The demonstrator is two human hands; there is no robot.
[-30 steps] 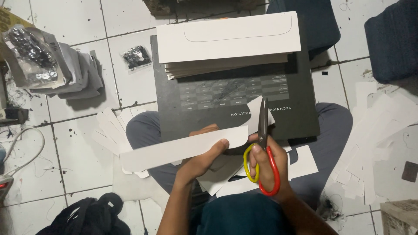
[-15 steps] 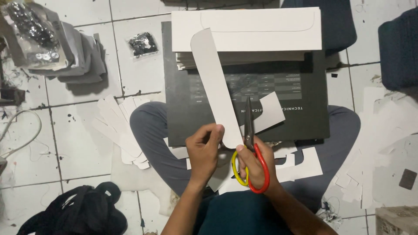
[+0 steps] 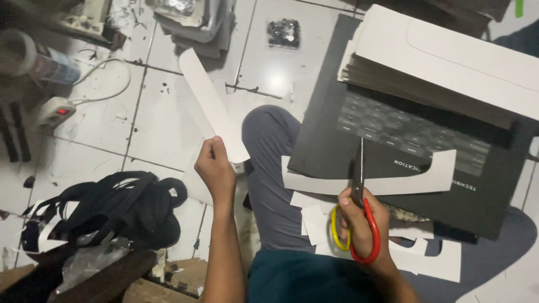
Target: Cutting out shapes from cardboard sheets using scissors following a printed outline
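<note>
Two hands work apart: the left hand (image 3: 216, 171) pinches a long white card strip (image 3: 210, 106) above the tiled floor (image 3: 112, 134), while the right hand (image 3: 362, 227) grips red-and-yellow scissors (image 3: 359, 224) over the lap.

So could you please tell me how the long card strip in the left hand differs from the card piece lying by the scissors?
The strip is held up off the floor by the left hand; the leftover piece lies flat on the dark board. The strip is straight with rounded ends; the leftover piece is bent, with an upturned right end. Only the leftover piece meets the scissors, held in the right hand. Both are plain white card.
</note>
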